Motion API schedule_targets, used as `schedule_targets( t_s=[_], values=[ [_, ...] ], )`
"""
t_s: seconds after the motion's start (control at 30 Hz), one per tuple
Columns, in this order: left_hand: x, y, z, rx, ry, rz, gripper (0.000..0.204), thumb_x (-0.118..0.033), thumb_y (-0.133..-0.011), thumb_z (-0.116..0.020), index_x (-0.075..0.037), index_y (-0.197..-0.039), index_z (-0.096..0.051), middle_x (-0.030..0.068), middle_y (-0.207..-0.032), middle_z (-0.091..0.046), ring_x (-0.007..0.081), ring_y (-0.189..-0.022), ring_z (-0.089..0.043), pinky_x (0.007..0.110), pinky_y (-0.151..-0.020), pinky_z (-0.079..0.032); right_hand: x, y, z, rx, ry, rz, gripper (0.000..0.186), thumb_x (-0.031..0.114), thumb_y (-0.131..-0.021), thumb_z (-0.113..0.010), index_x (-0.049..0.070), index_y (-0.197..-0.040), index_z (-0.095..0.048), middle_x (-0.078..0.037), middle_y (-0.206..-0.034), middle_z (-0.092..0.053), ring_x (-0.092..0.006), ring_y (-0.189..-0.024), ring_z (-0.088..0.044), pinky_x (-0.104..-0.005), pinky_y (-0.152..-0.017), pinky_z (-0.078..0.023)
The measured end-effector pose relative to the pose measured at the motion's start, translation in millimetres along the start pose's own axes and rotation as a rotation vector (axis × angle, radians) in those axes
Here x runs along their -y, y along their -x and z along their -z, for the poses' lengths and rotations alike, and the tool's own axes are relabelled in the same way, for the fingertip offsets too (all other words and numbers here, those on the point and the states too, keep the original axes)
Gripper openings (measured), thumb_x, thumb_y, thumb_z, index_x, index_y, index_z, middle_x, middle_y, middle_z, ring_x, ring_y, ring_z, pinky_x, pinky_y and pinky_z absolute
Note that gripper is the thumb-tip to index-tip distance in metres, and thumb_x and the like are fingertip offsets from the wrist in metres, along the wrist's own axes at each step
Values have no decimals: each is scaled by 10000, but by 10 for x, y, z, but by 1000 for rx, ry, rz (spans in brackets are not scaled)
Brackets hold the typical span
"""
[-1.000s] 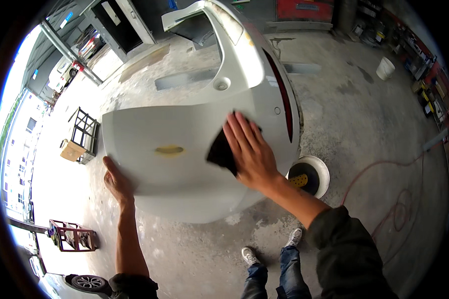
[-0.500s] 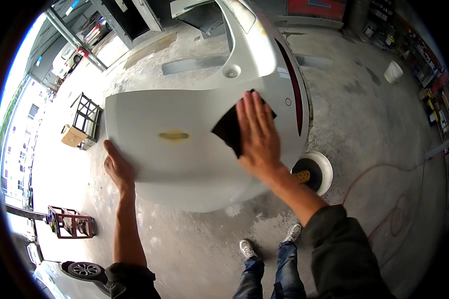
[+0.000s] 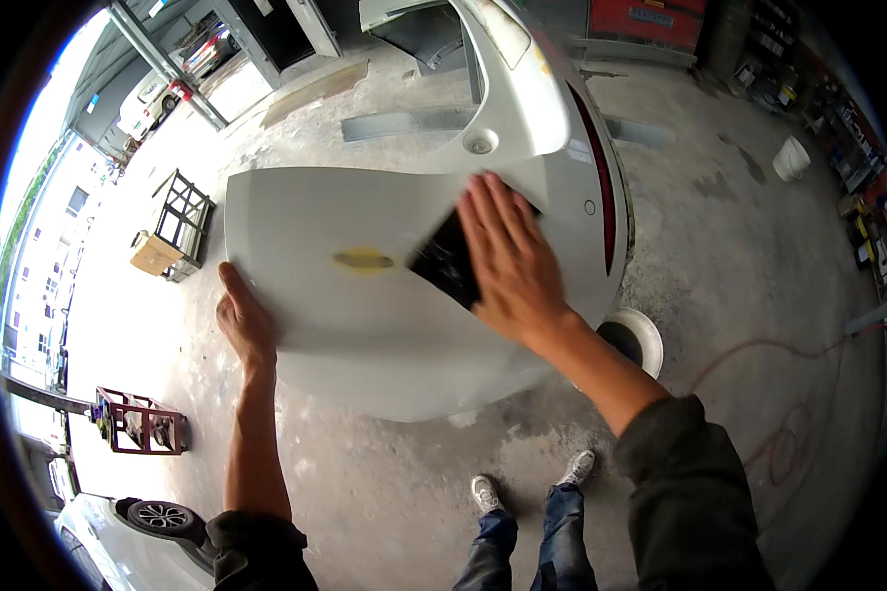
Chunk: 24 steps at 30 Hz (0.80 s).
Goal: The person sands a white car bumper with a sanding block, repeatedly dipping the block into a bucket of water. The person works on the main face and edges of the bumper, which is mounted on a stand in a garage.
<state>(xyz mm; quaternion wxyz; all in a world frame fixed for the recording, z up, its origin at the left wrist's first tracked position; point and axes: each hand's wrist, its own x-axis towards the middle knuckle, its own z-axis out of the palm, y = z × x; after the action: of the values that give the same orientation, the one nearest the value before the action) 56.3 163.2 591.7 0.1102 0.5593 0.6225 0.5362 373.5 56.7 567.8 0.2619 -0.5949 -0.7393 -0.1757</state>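
Observation:
A smooth white car body panel [image 3: 310, 212] stretches out in front of me, with a dark oval patch ringed in yellow [image 3: 365, 259] near its middle. My right hand [image 3: 511, 261] lies flat over a black sheet, apparently sandpaper [image 3: 442, 261], and presses it on the panel to the right of that patch. The fingers are close together and slightly blurred. At the panel's left edge, my left hand [image 3: 246, 320] is closed round the rim, thumb on top and the other fingers partly hidden.
A red tail light [image 3: 599, 187] runs along the right side of the bodywork. A white bucket [image 3: 646, 340] stands on the floor beside the panel. Farther off are a second bucket [image 3: 790, 158], a red hose [image 3: 749, 350], a black metal frame [image 3: 182, 222] and a red rack [image 3: 140, 424].
My right hand and the black sheet have slid a little left and toward me across the panel. The whole view has shifted slightly. My left hand keeps its hold on the edge.

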Motion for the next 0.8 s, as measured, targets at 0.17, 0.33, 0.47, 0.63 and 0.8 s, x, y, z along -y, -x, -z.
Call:
schedule_targets(
  t_s=[0.17, 0.33, 0.47, 0.63, 0.8],
  values=[
    [-36, -20, 54, 54, -7, 11, 825, -724, -971, -333, -22, -578, -518, 9, -532, -487, 117, -524, -431, 327, -550, -386, 328, -238, -226, -91, -131, -101, 725, 169, -839, -550, -112, -1469, -326, -278, -1564, -279, -399, -1474, -245, -460, -1231, -163],
    [47, -35, 41, 58, 13, 22, 867, -754, -951, -326, 15, -662, -604, 34, -586, -550, 138, -576, -492, 343, -625, -436, 244, 621, -312, 28, -129, 52, 688, 105, -860, -503, -65, -1499, -313, -214, -1602, -252, -356, -1507, -196, -467, -1232, -134],
    [38, -5, 43, 76, 10, 35, 881, -759, -948, -327, 28, -708, -643, 54, -631, -585, 148, -631, -536, 354, -683, -462, 24, -87, -102, -94, -114, -81, 666, 363, -971, -496, -69, -1462, -371, -240, -1559, -323, -367, -1469, -282, -476, -1199, -224],
    [73, -88, 91, 86, 13, 40, 878, -750, -951, -336, 40, -809, -691, 79, -706, -634, 172, -675, -571, 369, -718, -479, 187, 83, -217, -145, -93, -184, 656, 378, -987, -463, -81, -1448, -379, -255, -1550, -328, -377, -1461, -291, -498, -1190, -235],
    [72, -89, 94, 90, 20, 62, 873, -735, -965, -315, 41, -909, -710, 111, -810, -681, 205, -760, -612, 388, -777, -491, 195, 873, -217, -113, -126, -123, 682, 289, -921, -490, -123, -1447, -354, -279, -1559, -286, -399, -1471, -253, -471, -1212, -201]
  ],
)
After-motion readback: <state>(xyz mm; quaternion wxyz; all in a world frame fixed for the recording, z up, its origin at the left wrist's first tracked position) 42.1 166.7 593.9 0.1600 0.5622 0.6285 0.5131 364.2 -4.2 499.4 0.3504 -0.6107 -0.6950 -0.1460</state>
